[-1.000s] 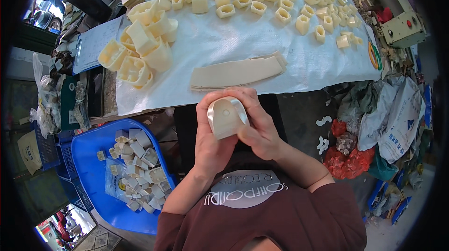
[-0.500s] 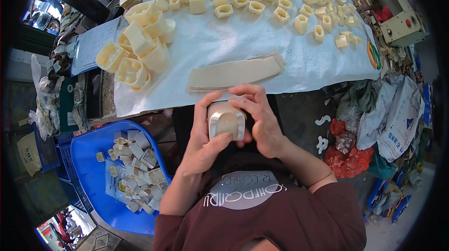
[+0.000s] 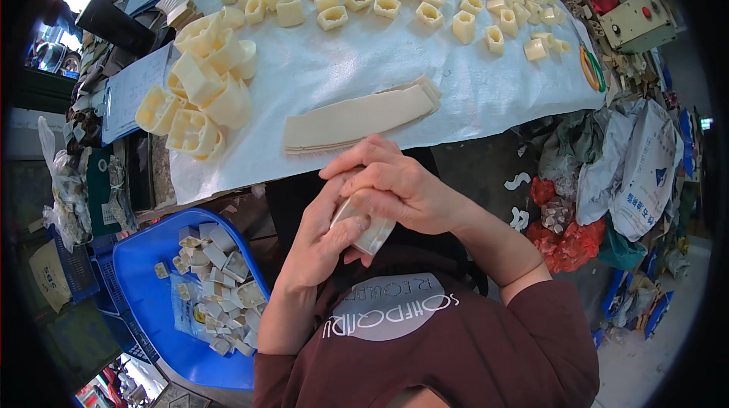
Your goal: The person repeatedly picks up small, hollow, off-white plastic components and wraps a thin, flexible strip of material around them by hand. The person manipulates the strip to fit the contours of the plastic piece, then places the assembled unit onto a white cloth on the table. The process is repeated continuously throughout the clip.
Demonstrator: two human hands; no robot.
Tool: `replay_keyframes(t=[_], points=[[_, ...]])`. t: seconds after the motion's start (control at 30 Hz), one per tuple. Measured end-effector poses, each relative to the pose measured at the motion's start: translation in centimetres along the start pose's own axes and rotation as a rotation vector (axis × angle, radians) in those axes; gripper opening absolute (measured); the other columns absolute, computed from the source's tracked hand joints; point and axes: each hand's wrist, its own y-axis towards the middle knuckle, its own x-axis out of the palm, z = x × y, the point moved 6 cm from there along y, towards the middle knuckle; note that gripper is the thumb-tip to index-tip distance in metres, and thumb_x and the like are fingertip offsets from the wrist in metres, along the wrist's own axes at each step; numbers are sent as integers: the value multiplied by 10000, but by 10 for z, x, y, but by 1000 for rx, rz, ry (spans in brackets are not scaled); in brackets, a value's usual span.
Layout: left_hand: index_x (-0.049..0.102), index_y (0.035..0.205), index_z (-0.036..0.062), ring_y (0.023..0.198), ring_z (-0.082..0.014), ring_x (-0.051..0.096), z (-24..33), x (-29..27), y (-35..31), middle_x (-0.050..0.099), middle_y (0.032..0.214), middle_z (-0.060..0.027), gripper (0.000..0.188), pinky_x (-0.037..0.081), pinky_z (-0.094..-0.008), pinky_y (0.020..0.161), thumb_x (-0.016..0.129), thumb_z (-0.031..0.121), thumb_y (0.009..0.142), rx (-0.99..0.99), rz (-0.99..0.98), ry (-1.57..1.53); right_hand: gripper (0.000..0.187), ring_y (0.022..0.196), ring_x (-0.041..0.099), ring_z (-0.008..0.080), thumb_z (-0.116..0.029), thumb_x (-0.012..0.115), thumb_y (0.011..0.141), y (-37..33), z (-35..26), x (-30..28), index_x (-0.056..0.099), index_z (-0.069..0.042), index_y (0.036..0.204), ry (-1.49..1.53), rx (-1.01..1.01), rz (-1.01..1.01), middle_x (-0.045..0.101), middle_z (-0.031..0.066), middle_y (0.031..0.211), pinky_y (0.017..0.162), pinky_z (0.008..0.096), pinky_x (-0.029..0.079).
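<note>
Just off the table's near edge, my two hands close round a cream block shaped like a chunky shoe heel (image 3: 372, 236), held tilted. My left hand (image 3: 310, 237) grips it from the left, thumb lying across its face. From the right and above, the fingers of my right hand (image 3: 402, 189) curl over its upper part and hide much of it. Beyond my hands, a stack of long beige strips (image 3: 357, 118) lies on the white sheet (image 3: 250, 123) covering the table.
Larger cream hollow heels (image 3: 199, 77) are piled at the table's left; several smaller ones (image 3: 332, 17) stand spread across its far side. A blue basin (image 3: 144, 279) with off-white pieces stands lower left. Scissors (image 3: 591, 68) lie at the table's right edge, with plastic bags (image 3: 645, 172) below.
The heel has turned and tilted in my hands, showing less of its face. My right hand has moved left and over its top. The whole view has shifted slightly.
</note>
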Motion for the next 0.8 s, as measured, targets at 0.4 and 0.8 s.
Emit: replay_keyframes(t=[0.4, 0.8], points=[[445, 1138, 25, 925, -147, 538, 0, 4, 5, 498, 1090, -96, 442, 481, -279, 745, 614, 301, 836, 242, 244, -95, 382, 1118, 435, 238, -161, 416, 946, -18, 1, 23, 409, -73, 1318, 103, -61, 363, 347, 148, 1302, 899, 339, 409], [261, 1318, 55, 917, -190, 562, 23, -42, -31, 549, 1078, -151, 795, 474, -302, 798, 717, 1, 670, 507, 340, 257, 482, 1000, 492, 205, -347, 524, 908, -12, 13, 8, 438, -28, 1258, 165, 99, 283, 503, 114, 1151, 874, 315, 380]])
